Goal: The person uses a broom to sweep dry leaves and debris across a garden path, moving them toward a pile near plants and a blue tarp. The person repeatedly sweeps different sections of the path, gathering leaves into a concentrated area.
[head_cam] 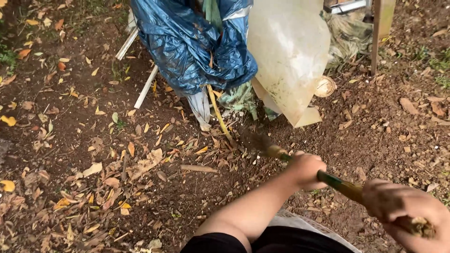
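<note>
Bamboo handle [344, 186] of a long tool crosses the lower right of the frame, both hands clenched round it: left hand [307, 169] midway, right hand [405, 206] at the butt. It looks stiff, light and slightly slick; its blurred head [255, 140] meets the soil below the blue plastic sheet [197, 47] at upper centre, so a spaced two-handed grip suits it

Leaf-strewn bare soil [93, 140], daylight
</note>
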